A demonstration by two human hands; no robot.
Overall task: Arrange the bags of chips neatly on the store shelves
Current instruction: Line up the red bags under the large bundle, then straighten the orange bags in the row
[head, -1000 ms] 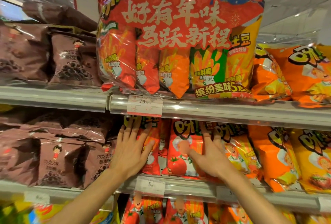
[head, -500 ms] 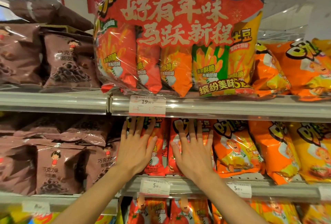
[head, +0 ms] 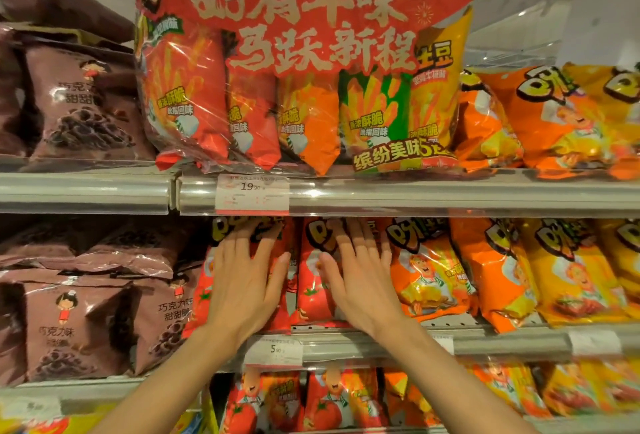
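Two flat palms, left hand (head: 246, 281), right hand (head: 360, 281), press glossy (crinkled) red chip bags (head: 311, 295).

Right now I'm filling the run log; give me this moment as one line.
left hand: flat on red chip bag | right hand: flat on neighbouring red chip bag | middle shelf | nothing grasped

I see bright, even overhead light glaring white off the shelf rail (head: 381, 192) and the multipack wrap (head: 194, 87). Edges bow and soften; my fingertips (head: 349, 229) blur.
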